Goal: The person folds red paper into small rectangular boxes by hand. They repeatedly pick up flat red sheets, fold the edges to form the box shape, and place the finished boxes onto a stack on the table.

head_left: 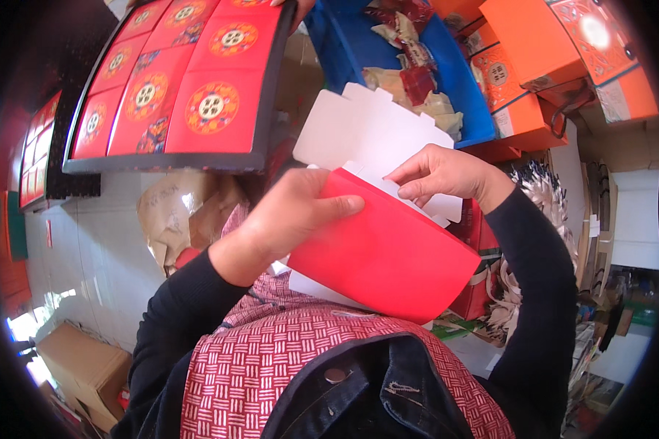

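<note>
A red folding carton (388,249), white on its inside, is held in front of my chest with its open edge facing away from me. My left hand (293,216) grips its left end, thumb lying on the red face and fingers hidden underneath. Beyond the opening spread white flaps (370,132) with cut tabs. My right hand (447,175) is at that opening, thumb and fingers drawn together on a white flap edge; the exact hold is partly hidden.
At the far left, another person's hand (294,11) is at a black-rimmed tray (161,162) of red patterned boxes (212,110). A blue crate (447,47) holds wrapped packets (417,80). Orange gift boxes (527,44) stack at the far right. A brown paper bag (183,212) and cardboard box (84,366) lie left.
</note>
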A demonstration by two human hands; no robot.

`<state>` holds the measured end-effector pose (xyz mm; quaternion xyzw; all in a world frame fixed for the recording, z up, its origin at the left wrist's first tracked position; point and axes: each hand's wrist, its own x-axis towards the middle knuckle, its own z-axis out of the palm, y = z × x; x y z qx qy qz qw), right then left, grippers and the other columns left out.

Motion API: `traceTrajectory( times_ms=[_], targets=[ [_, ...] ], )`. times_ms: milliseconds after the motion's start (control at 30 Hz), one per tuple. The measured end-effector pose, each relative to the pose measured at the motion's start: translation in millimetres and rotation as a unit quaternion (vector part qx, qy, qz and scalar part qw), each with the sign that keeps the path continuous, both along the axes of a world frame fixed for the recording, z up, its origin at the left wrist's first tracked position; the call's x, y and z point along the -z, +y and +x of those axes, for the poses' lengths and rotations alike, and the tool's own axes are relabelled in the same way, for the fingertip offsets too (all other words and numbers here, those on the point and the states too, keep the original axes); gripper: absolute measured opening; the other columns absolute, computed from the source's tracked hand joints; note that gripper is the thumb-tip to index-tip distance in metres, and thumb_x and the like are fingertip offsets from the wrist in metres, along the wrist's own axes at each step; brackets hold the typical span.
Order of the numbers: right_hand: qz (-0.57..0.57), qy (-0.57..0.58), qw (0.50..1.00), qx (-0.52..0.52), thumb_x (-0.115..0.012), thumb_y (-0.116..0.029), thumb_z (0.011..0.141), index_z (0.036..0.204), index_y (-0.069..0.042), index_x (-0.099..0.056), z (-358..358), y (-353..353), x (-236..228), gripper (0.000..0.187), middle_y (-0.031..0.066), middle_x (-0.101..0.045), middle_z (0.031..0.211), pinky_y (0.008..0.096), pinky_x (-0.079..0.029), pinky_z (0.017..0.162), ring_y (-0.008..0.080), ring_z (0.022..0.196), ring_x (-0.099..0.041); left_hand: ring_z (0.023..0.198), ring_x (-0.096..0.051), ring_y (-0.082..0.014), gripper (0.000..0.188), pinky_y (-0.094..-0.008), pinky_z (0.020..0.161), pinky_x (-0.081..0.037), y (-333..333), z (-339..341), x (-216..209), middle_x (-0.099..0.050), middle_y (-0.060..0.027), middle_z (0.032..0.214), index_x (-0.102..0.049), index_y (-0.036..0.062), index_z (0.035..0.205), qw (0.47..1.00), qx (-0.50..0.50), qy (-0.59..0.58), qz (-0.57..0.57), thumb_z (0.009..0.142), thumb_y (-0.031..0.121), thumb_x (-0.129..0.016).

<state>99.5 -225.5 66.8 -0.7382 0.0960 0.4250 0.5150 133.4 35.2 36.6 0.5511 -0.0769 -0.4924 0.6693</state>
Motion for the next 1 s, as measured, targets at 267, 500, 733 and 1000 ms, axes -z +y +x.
traceTrajectory(
  times_ms=[267, 500, 733, 1000],
  targets=[
    [-0.168, -0.277, 0.942, 0.086, -0.061, -0.009, 0.080, 0.093, 0.003, -0.067, -43, -9, 23, 0.018, 0.0112, -0.064, 0.070, 0.0300, -0.048, 0.061, 0.0147, 0.063, -0.060, 0.083, -0.066, -0.0146, 0.035, -0.0250, 0.071, -0.053, -7, -29, -4, -0.066, -0.0135, 0.091, -0.054, -0.0031, 0.114, 0.984, -0.031, -0.173, 0.010, 0.084, 0.005, -0.070],
    [0.044, -0.198, 0.977, 0.065, -0.059, -0.016, 0.094, 0.117, 0.000, -0.064, -70, 18, -22, 0.029, 0.0112, -0.068, 0.105, 0.0248, -0.050, 0.080, 0.0126, 0.091, -0.063, 0.084, -0.065, -0.0107, 0.023, -0.0230, 0.076, -0.052, -11, -41, 7, -0.067, -0.0087, 0.092, -0.055, -0.0006, 0.105, 0.974, 0.062, -0.205, 0.075, 0.086, 0.003, -0.068],
    [0.085, -0.136, 0.984, 0.079, -0.055, -0.020, 0.097, 0.123, -0.001, -0.062, -85, 21, 1, 0.032, 0.0105, -0.068, 0.113, 0.0260, -0.046, 0.092, 0.0125, 0.102, -0.060, 0.082, -0.065, -0.0155, 0.023, -0.0272, 0.075, -0.053, -4, -49, 10, -0.067, -0.0109, 0.091, -0.059, -0.0016, 0.102, 0.982, 0.011, -0.176, 0.068, 0.086, 0.010, -0.070],
    [0.125, -0.065, 0.976, 0.166, -0.060, -0.024, 0.095, 0.120, 0.002, -0.062, -80, 46, 4, 0.036, 0.0129, -0.068, 0.108, 0.0269, -0.049, 0.086, 0.0142, 0.098, -0.062, 0.087, -0.063, -0.0113, 0.024, -0.0251, 0.079, -0.052, 4, -57, 14, -0.066, -0.0074, 0.095, -0.056, -0.0004, 0.107, 0.990, 0.009, -0.133, 0.036, 0.087, 0.007, -0.068]
  ],
)
